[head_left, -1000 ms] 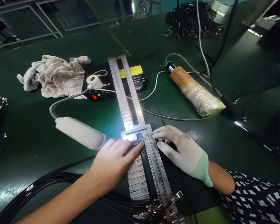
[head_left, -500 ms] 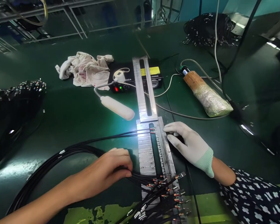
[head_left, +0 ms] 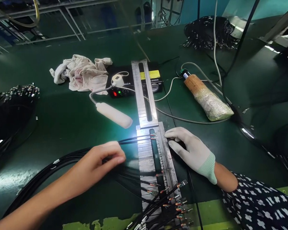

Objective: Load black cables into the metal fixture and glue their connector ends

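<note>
Room left of lamp (head_left: pixel 114 115); cables (head_left: pixel 169 213) block near end of jig (head_left: pixel 147 156).

Pretty dim in here, tbh. The little lamp (head_left: pixel 114 115) throws a cold white glow that blows out along the left edge of the metal bar (head_left: pixel 146 156). Pale glare on the green table (head_left: pixel 9 179) at far left, murky background up top. My left hand (head_left: pixel 100 163) is a bit motion-blurred, and my sleeve (head_left: pixel 261 204) stretches toward the corner.

We can't tell whether the blurred left hand (head_left: pixel 102 164) holds anything, and the bottom edge crops these black cables (head_left: pixel 156 212)!
</note>
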The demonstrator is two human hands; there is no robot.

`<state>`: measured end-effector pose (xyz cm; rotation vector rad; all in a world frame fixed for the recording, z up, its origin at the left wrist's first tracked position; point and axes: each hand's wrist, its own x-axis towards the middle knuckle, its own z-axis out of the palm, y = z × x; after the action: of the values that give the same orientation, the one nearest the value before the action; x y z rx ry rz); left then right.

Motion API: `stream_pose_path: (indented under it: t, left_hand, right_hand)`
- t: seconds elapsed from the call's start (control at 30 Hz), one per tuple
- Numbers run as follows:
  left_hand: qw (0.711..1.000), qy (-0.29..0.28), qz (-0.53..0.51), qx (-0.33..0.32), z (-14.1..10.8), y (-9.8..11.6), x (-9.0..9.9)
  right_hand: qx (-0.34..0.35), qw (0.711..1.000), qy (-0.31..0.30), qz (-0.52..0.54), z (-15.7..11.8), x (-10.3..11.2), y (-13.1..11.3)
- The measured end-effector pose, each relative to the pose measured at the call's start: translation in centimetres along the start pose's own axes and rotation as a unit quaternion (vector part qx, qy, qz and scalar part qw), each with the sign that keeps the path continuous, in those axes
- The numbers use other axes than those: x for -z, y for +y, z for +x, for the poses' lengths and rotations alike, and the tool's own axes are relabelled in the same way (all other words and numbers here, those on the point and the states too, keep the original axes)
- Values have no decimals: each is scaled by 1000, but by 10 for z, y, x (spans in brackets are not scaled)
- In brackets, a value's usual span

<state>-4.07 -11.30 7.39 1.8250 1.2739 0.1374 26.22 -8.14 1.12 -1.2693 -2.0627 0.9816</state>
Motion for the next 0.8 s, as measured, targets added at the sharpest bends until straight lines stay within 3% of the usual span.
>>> stream_pose_path:
  t: [0.1,0.2,0.3,0.47,0.67,0.8]
  left_hand:
    - [989,103,95,-45,13,-3,-14]
    - [971,137,173,-97,24,-7,-33]
    - [968,139,164,-132,29,-8,-45]
    - [975,129,111,-145,31,2,-46]
    - [953,164,197,-164,60,26,-57]
    - [944,179,222,-166,72,30,-65]
  right_hand:
    - [6,1000,0,12,0,1,0]
    - [4,1000,1,20,1,0,0]
    - [2,1000,1,21,1,0,1]
    - [0,1000,2,18,1,0,1]
    - [53,998,21,-24,1,-4,0]
    - [81,995,35,-41,1,-6,-2]
